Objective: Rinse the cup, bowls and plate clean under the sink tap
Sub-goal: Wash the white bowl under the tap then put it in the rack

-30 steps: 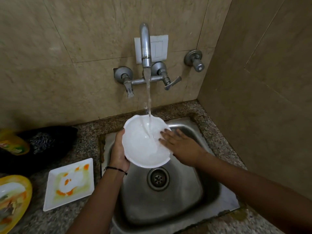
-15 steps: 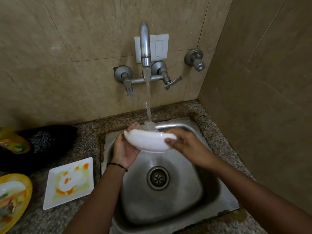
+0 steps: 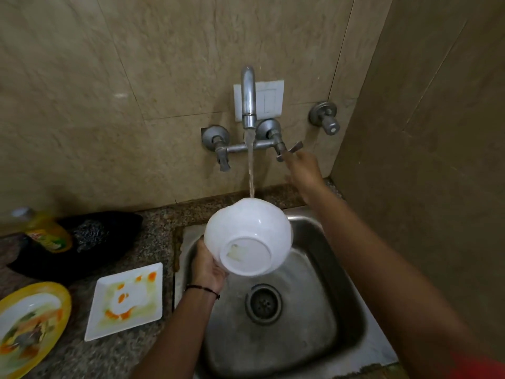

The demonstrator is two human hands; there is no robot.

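My left hand [image 3: 208, 266] grips a white bowl [image 3: 247, 239] by its rim, tilted so its underside faces me, above the steel sink [image 3: 322, 310]. Water from the tap [image 3: 248, 101] runs onto the bowl's far edge. My right hand [image 3: 303, 166] is raised to the tap's right lever handle [image 3: 289, 151] and touches it; its fingers are blurred. A square white plate [image 3: 125, 300] with orange and green smears lies on the counter left of the sink. A yellow-rimmed dish [image 3: 27, 326] with food remains sits at the far left.
A yellow bottle [image 3: 46, 232] lies against a black pan [image 3: 90, 242] on the granite counter behind the plate. A second valve [image 3: 323, 116] juts from the tiled wall at right. A side wall closes the right of the sink.
My right hand left the bowl and rose to the tap's right lever. My left hand turned the bowl over, so its base now faces me. The view shifted upward.
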